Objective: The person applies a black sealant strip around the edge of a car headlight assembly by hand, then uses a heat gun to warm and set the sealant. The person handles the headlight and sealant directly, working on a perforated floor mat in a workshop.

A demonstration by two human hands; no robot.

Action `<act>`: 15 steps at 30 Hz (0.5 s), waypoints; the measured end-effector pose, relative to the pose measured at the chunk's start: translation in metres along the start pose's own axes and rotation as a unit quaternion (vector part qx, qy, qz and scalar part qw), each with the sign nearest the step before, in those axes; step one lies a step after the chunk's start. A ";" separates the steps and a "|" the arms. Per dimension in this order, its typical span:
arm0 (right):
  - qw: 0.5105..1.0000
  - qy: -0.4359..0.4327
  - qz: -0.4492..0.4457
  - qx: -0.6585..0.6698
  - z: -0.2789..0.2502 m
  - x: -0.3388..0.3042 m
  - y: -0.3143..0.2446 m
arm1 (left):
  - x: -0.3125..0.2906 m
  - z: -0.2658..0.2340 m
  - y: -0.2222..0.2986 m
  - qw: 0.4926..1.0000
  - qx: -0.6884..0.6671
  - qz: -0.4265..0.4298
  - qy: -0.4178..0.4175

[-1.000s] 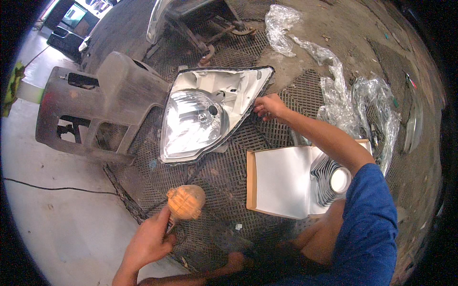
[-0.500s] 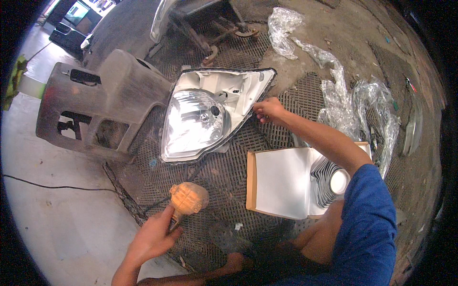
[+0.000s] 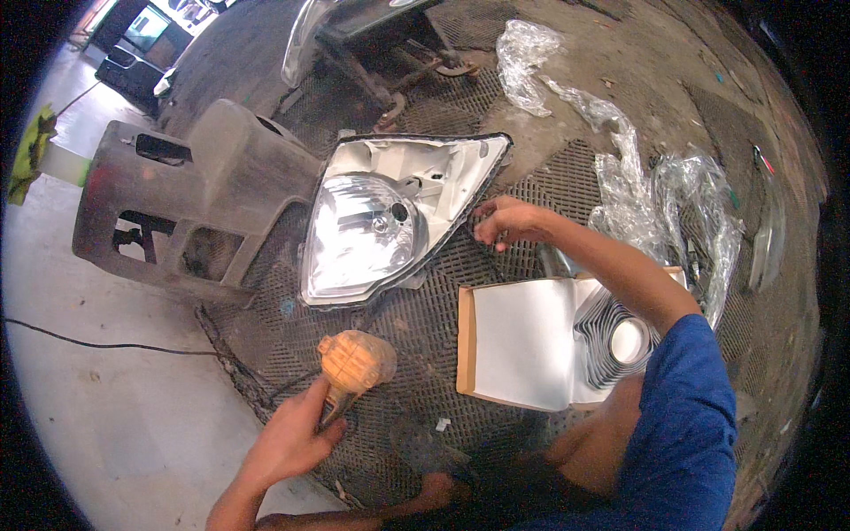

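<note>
A headlight housing (image 3: 354, 239) with a bright reflector bowl and white inner shell lies face up on the dark mat, a black strip along its rim. My left hand (image 3: 288, 438) is wrapped round the handle of an orange corded tool that looks like a heat gun (image 3: 356, 361), held below the headlight. My right hand (image 3: 509, 221) hovers at the headlight's right edge, fingers loosely bent and apart, with nothing visible in them. Near my right forearm, an opened white-lined box (image 3: 518, 341) holds a coil of dark strip (image 3: 611, 354) around a white core.
A dusty grey plastic panel (image 3: 190, 208) with cut-outs lies left of the headlight. Crumpled clear plastic wrap (image 3: 699, 203) spreads on the right. Beyond the headlight stands a dark metal-legged stand (image 3: 385, 44). A black cord (image 3: 115, 345) crosses the pale floor at left.
My right hand has shifted slightly off the headlight's edge, its fingers loosening from a pinch. The heat gun has moved a little to the right in my left hand.
</note>
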State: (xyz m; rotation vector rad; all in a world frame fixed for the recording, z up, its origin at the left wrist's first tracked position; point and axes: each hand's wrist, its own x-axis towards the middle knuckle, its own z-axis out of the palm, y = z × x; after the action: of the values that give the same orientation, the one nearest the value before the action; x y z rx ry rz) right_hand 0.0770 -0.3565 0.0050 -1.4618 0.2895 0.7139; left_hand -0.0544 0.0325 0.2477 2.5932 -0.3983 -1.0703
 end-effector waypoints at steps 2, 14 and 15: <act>0.998 0.022 0.003 -0.061 -0.018 0.005 0.006 | 0.003 -0.001 0.001 1.000 -0.003 0.021 0.009; 0.968 0.217 -0.087 -0.091 -0.041 -0.093 -0.047 | 0.105 -0.001 0.068 0.911 -0.380 0.160 -0.014; 0.965 0.209 -0.106 -0.121 -0.028 -0.104 -0.048 | 0.114 0.002 0.078 0.917 -0.359 0.172 0.003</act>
State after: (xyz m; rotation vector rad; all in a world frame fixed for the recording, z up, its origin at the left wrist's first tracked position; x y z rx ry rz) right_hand 0.0330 -0.4089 0.1011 -1.8443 0.3709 0.2662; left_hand 0.0118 -0.0814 0.2042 1.7940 -0.3546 -0.8679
